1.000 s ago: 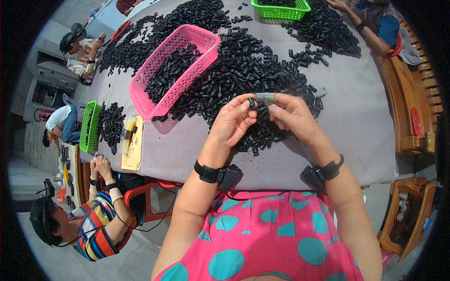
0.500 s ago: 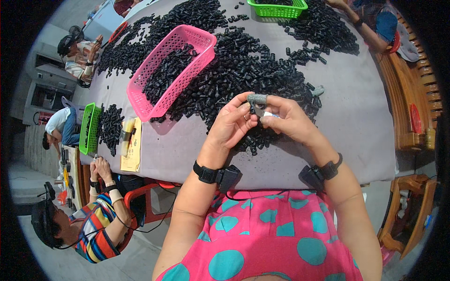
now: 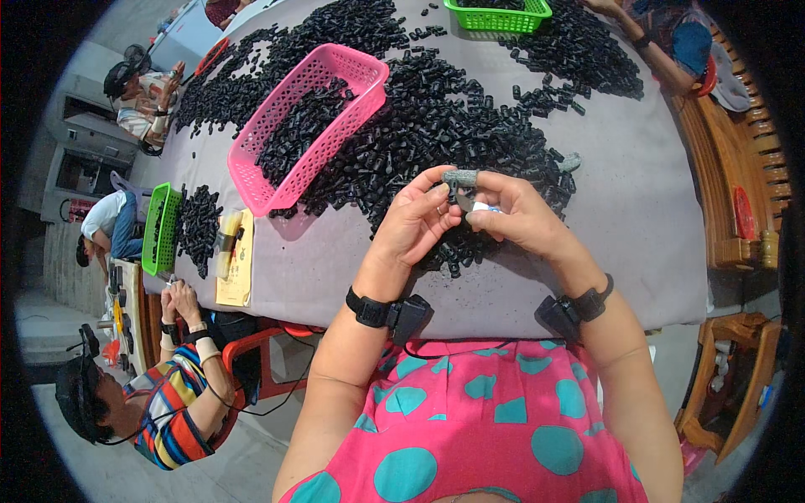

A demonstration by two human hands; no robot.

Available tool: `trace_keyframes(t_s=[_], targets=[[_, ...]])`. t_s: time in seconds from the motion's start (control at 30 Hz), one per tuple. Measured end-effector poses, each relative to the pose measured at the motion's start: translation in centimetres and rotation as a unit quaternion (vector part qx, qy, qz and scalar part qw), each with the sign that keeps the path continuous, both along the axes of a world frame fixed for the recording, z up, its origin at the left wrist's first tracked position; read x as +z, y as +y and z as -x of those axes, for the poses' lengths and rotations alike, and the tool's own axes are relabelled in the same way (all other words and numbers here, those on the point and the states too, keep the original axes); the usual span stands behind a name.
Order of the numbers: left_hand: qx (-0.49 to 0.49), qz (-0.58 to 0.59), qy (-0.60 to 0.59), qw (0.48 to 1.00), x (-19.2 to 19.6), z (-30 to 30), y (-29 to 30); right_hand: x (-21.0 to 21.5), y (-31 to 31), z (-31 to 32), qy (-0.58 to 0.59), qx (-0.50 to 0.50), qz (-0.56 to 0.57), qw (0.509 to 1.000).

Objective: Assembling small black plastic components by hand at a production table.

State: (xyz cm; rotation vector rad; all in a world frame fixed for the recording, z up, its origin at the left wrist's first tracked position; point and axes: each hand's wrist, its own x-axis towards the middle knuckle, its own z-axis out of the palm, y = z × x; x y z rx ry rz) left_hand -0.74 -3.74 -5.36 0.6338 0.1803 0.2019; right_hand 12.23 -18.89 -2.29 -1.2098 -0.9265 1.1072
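Looks like a workshop tbh: people [image 3: 173, 411] round a cloth-covered table [image 3: 641, 218] piled with little black parts [image 3: 423, 113] and plastic baskets [image 3: 367, 105].

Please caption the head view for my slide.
Right hand holding a small, partly white object beside left hand, above black pieces.

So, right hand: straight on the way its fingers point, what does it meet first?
Likely the left hand, or the small black piece at its fingertips; depth is unclear, and they may be touching.
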Motion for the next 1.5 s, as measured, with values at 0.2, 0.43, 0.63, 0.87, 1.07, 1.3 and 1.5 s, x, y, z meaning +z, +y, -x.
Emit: trace_keyframes(t_s=[0.2,0.43,0.63,0.87,1.07,1.3,1.5], targets=[[-0.013,-0.002,-0.018,1.000,0.1,-0.1,0.0,0.1,0.0,0.0,0.007,0.006,-0.006,1.000],[-0.018,-0.026,-0.004,0.999,0.1,0.0,-0.1,0.4,-0.1,0.0,0.039,0.030,0.007,0.999],[-0.026,-0.034,-0.006,0.999,0.1,0.1,-0.2,0.6,-0.2,-0.5,0.043,0.028,0.027,0.998],[-0.017,-0.026,-0.003,1.000,0.1,0.0,-0.3,0.6,-0.3,-0.3,0.107,0.037,0.032,0.993],[-0.003,-0.021,0.009,1.000,0.2,-0.2,-0.3,0.5,-0.3,-0.4,0.072,0.067,0.017,0.995],[-0.028,-0.014,-0.013,0.999,0.1,0.1,-0.1,0.9,-0.5,-0.4,0.102,0.081,0.020,0.991],[-0.019,-0.020,0.002,1.000,0.3,0.0,-0.2,1.0,-0.4,-0.4,0.095,0.071,0.020,0.993]])
